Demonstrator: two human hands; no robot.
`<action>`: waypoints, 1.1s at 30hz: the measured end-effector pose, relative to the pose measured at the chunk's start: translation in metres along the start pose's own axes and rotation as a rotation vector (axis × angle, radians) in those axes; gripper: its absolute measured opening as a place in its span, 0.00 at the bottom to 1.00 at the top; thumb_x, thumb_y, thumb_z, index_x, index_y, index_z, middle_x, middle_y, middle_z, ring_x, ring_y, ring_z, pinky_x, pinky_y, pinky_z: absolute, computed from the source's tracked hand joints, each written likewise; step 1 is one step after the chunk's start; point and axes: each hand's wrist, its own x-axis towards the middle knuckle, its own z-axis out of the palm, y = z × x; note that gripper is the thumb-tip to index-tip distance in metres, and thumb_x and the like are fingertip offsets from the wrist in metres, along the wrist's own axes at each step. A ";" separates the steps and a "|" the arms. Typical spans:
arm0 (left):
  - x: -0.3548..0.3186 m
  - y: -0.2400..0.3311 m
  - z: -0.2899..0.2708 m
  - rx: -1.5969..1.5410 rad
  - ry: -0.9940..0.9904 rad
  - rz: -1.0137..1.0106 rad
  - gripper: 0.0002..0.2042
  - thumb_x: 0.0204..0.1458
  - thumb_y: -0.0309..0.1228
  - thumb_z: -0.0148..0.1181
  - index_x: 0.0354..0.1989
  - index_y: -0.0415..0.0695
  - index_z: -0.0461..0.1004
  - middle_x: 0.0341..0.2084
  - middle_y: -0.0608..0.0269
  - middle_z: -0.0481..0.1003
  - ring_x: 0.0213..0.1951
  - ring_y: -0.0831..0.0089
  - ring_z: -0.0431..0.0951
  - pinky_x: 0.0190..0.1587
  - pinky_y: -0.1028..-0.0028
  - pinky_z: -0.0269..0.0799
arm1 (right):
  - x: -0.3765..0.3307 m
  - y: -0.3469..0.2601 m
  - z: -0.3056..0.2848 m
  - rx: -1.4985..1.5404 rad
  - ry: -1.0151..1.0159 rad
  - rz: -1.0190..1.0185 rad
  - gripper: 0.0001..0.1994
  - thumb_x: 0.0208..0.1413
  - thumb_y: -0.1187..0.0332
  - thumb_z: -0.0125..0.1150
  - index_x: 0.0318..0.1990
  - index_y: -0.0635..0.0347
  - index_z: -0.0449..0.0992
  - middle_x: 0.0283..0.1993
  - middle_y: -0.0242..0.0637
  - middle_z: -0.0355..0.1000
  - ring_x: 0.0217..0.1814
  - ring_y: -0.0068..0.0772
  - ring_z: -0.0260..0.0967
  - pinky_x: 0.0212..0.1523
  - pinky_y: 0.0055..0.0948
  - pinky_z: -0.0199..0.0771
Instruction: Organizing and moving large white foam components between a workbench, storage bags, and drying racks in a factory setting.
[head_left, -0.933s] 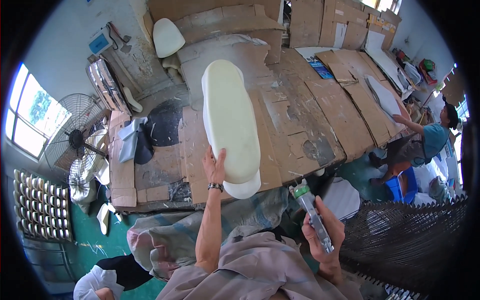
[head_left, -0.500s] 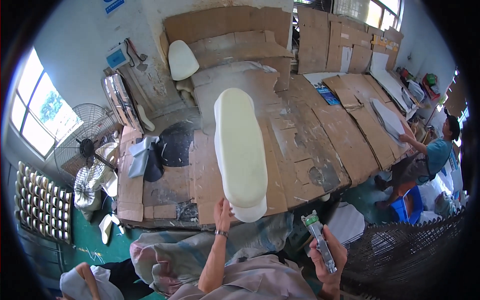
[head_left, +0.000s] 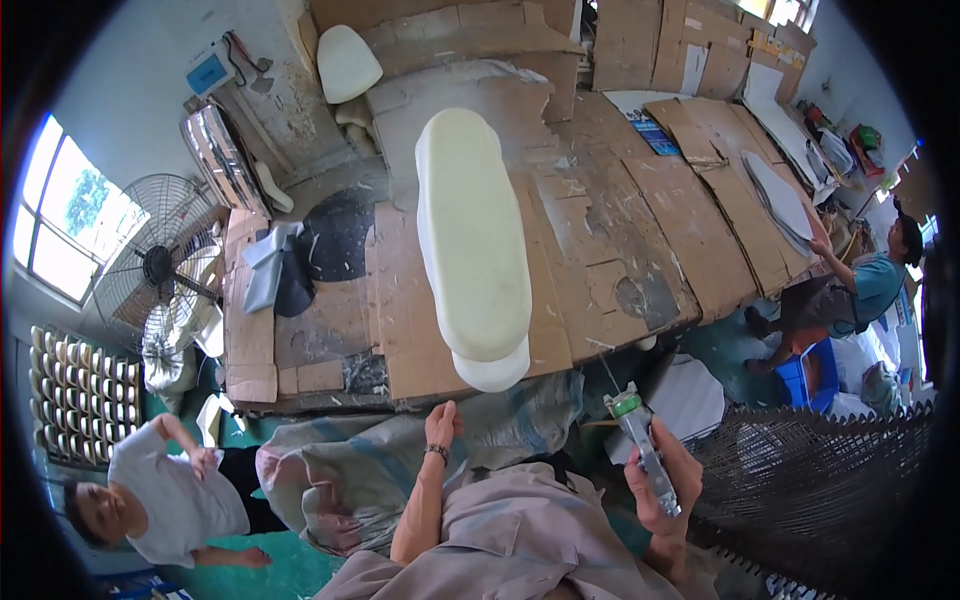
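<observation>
A long cream foam pad (head_left: 475, 235) with rounded ends lies lengthwise on the cardboard-covered table (head_left: 575, 250). From beneath its near end a paler rounded piece (head_left: 495, 370) sticks out. My left hand (head_left: 443, 425), with a dark bracelet at the wrist, is just off the near table edge, apart from the pad. Its fingers are curled in, and I see nothing in them. To the right, my right hand (head_left: 668, 480) grips a silver hand tool (head_left: 650, 465) with a green collar at its far end, pointing toward the table; its exact kind is unclear.
Grey and black cloth (head_left: 275, 270) lies at the table's left, near a large wire fan (head_left: 160, 265). A grey sack (head_left: 370, 465) hangs before me. A person in white (head_left: 185, 490) is at lower left; another in teal (head_left: 872, 295) handles a pale sheet (head_left: 775, 205) at right.
My left hand has drawn back from the pad's near end and curled its fingers. My right hand still holds the tool. The view has shifted, showing more of the person at lower left.
</observation>
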 end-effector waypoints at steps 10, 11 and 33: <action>-0.036 0.101 0.052 -0.435 -0.238 0.151 0.20 0.68 0.36 0.53 0.62 0.36 0.69 0.47 0.55 0.77 0.46 0.66 0.80 0.46 0.65 0.81 | -0.041 0.021 -0.017 -0.022 -0.087 0.022 0.26 0.53 0.69 0.69 0.57 0.75 0.73 0.33 0.44 0.78 0.32 0.32 0.78 0.37 0.29 0.78; -0.037 0.110 0.056 -0.433 -0.237 0.151 0.20 0.68 0.36 0.53 0.62 0.36 0.69 0.47 0.55 0.77 0.46 0.66 0.80 0.46 0.65 0.81 | -0.046 0.023 -0.016 -0.030 -0.059 0.015 0.25 0.52 0.70 0.69 0.57 0.75 0.74 0.33 0.44 0.78 0.31 0.33 0.78 0.36 0.29 0.78; -0.019 0.123 0.070 -0.711 -0.337 0.241 0.14 0.67 0.23 0.48 0.58 0.35 0.69 0.52 0.50 0.75 0.54 0.56 0.78 0.57 0.57 0.78 | -0.065 0.017 -0.035 -0.001 -0.133 0.255 0.24 0.52 0.72 0.69 0.56 0.74 0.75 0.34 0.46 0.77 0.32 0.34 0.77 0.35 0.29 0.75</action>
